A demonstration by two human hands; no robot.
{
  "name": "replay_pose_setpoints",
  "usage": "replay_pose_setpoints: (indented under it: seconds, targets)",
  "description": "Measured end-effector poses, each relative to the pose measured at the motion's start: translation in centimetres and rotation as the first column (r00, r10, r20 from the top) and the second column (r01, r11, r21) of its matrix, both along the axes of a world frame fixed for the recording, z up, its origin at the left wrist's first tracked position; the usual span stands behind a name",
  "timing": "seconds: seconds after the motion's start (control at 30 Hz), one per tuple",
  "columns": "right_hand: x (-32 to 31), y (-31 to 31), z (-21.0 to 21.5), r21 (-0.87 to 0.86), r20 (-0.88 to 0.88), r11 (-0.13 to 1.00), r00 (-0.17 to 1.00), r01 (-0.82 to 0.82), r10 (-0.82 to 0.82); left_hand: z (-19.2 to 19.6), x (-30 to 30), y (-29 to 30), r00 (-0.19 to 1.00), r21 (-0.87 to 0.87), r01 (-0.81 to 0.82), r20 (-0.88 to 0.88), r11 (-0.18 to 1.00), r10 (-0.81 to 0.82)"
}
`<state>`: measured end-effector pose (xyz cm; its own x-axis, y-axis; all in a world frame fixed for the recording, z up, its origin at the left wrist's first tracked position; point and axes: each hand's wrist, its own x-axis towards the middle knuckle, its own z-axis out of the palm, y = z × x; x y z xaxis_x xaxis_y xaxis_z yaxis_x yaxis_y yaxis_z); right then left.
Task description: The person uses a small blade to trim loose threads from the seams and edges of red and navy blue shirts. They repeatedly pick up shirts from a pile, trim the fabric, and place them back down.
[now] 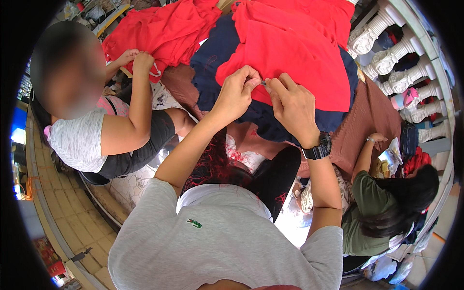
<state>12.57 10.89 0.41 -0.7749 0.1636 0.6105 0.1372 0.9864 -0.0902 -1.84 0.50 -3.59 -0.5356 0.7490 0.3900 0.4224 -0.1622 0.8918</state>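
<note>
My left hand (236, 95) is closed in a pinch, thumb against fingers, above the near part of a red cloth (290, 67). Close beside it, my right hand (293, 107) is also pinched, with a black watch (319, 146) on its wrist. The fingertips of both hands almost meet. A tiny grey bit shows between them, too small to name. The red cloth lies spread over a dark navy cloth (270, 120), which rests on a brown cover (360, 116).
At the left, a seated person (77, 140) handles another red cloth (164, 34) with a white strip. A person in a green shirt (369, 212) sits at the right. White balusters (382, 29) line the right side. Red thread scraps (212, 162) lie across my lap.
</note>
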Motion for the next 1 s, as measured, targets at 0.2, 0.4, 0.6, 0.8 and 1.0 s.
replay_pose_setpoints:
  seconds: [0.2,0.4,0.6,0.8,1.0]
  targets:
    - [1.2,0.5,0.7,-0.147,-0.203,0.989,0.978,0.026,-0.056,1.1,-1.1,-3.4,0.933,-0.2,0.29,-0.156,0.936,-0.323]
    - [4.1,-1.1,1.5,-0.433,-0.136,0.9,0.983,0.053,-0.124,2.4,-0.8,-8.4,0.958,-0.224,0.176,-0.185,0.959,-0.219]
    - [1.6,-2.5,-1.4,-0.116,0.026,0.985,0.991,0.13,-0.128,0.4,-1.5,-4.1,0.829,0.063,-0.202,-0.52,0.977,0.205]
    - [2.6,-1.6,-0.9,-0.162,-0.1,0.965,0.97,0.205,-0.223,2.0,-3.3,-5.4,0.853,0.286,-0.09,-0.472,0.954,0.222]
    - [7.2,2.6,8.1,-0.687,0.002,0.721,0.993,0.088,-0.119,3.0,-4.3,-6.1,0.99,0.363,-0.126,-0.014,0.923,0.141]
